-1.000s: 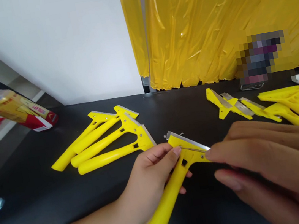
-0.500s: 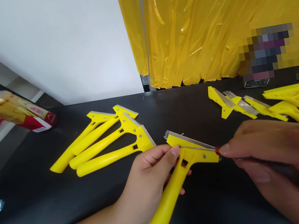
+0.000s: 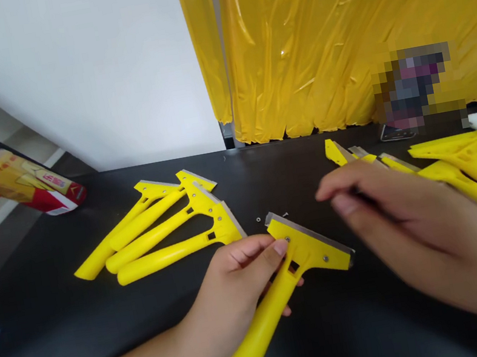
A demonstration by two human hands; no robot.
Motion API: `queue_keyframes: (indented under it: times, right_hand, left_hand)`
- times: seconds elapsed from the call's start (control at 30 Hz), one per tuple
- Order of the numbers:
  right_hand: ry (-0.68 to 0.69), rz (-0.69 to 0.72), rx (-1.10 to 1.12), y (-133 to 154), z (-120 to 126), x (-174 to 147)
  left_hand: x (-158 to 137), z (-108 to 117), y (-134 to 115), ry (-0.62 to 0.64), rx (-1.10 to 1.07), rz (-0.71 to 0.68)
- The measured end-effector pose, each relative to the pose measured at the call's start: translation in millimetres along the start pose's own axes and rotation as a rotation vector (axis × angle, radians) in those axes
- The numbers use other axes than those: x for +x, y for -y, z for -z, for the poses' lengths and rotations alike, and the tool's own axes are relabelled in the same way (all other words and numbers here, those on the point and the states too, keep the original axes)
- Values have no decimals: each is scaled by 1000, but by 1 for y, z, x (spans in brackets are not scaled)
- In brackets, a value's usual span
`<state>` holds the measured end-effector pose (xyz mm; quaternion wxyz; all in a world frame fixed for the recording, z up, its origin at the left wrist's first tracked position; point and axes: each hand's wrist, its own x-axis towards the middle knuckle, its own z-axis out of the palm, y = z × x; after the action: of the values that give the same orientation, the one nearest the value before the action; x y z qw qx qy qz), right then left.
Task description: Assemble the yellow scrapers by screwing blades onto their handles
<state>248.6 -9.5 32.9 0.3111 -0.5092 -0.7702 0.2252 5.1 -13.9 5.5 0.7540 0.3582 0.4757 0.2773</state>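
Held up before you in your left hand is a yellow scraper. Its long, smooth, rounded handle slants from the bottom edge of your view up and rightward to a broad, flared head. A silvery metal blade runs along the head's far edge. You have two screws facing you, above a square opening at the neck.

It looks like a workshop — scrapers, a screw, black tabletop.

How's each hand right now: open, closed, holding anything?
Left hand: closed, holding a yellow scraper near its head.
Right hand: partly curled, apart from that scraper; whether it holds anything cannot be told.
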Motion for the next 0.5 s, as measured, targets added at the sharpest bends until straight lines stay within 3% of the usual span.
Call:
queue_keyframes:
  times: [0.1, 0.2, 0.5]
  right_hand:
    - [270, -242, 214, 11, -20, 22]
    - [379, -414, 424, 8, -31, 30]
    - [468, -442, 526, -5, -22, 29]
  left_hand:
    - [-1, 0, 1, 25, 51, 0]
    - [-1, 1, 1, 42, 80, 21]
    - [-1, 2, -3, 98, -125, 63]
